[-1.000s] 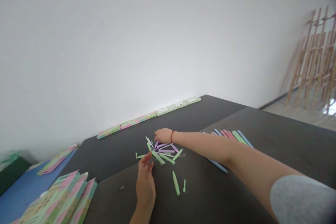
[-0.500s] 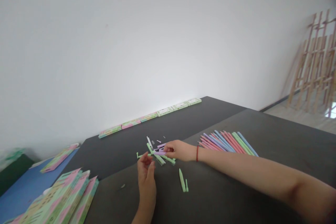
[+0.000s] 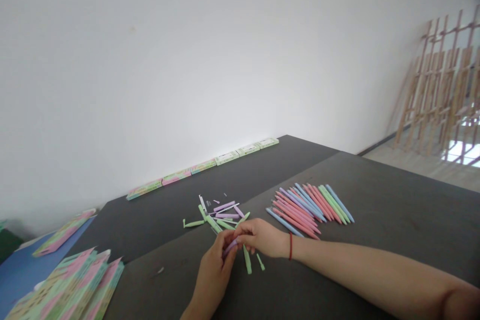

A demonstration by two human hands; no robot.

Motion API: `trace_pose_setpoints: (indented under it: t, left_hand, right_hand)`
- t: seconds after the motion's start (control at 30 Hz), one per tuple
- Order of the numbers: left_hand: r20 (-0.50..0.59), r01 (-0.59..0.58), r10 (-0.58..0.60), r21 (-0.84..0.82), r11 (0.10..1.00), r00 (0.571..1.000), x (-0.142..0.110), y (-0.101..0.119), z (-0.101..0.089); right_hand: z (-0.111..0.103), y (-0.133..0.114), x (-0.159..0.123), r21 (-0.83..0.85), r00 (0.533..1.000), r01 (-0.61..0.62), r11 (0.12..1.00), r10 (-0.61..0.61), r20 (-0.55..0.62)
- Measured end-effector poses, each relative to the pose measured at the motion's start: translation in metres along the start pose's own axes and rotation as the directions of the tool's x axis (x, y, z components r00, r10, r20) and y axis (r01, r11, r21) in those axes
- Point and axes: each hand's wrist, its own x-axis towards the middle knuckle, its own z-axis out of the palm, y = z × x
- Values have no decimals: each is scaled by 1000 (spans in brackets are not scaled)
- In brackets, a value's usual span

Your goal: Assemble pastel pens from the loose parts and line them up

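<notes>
My left hand (image 3: 213, 271) is closed around a purple pen barrel (image 3: 230, 247). My right hand (image 3: 264, 238), with a red band at the wrist, pinches the same barrel at its other end; the fingers hide much of it. Just beyond the hands lies a loose pile of pen parts, among them a green barrel (image 3: 213, 223), a purple barrel (image 3: 224, 206) and a thin white refill (image 3: 202, 203). Close to my right hand, on the near side, are a green pen part (image 3: 247, 261) and a small green piece with a knobbed end (image 3: 260, 262).
Several pink, blue, green and purple pens (image 3: 300, 207) lie side by side on the dark table (image 3: 393, 220). A row of flat printed boxes (image 3: 202, 166) lines the wall edge. More printed packs (image 3: 71, 285) are stacked at the lower left. Wooden racks (image 3: 446, 85) lean at the right.
My right hand has brought the purple barrel from the pile towards me. My left hand has closed on it, and the hands now meet. The view has shifted slightly right.
</notes>
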Motion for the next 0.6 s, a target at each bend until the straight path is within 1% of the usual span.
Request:
trace_pose_setpoints:
  t: [0.03, 0.1, 0.17, 0.23, 0.33, 0.43, 0.53, 0.6]
  left_hand:
    - [-1, 4, -4, 34, 999, 1000, 0, -2, 0]
    - [-45, 9, -4, 113, 994, 999, 0, -5, -2]
    - [-105, 15, 3, 175, 984, 995, 0, -9, -5]
    - [-145, 26, 3, 193, 981, 989, 1, -13, -7]
    - [-141, 25, 1, 179, 983, 990, 2, -15, -8]
    - [-115, 7, 11, 156, 988, 993, 2, -11, -8]
    - [-88, -55, 67, 137, 989, 994, -1, -6, -10]
    - [-52, -93, 103, 172, 981, 993, -2, -5, -11]
  right_hand:
    - [-2, -1, 0, -51, 1000, 20, 998, -20, -2]
    - [-10, -3, 1, -240, 996, 66, 969, -80, -46]
    - [-20, -6, 1, -450, 990, 60, 891, -112, -90]
    - [-27, -7, 1, -566, 991, 24, 824, -93, -93]
    - [-29, -6, -1, -609, 998, 10, 793, -46, -44]
    - [-24, -4, -4, -640, 1000, 17, 768, -15, 8]
    - [-21, -7, -7, -661, 1000, 18, 750, 2, 30]
    - [-23, -12, -9, -693, 999, 8, 721, 19, 31]
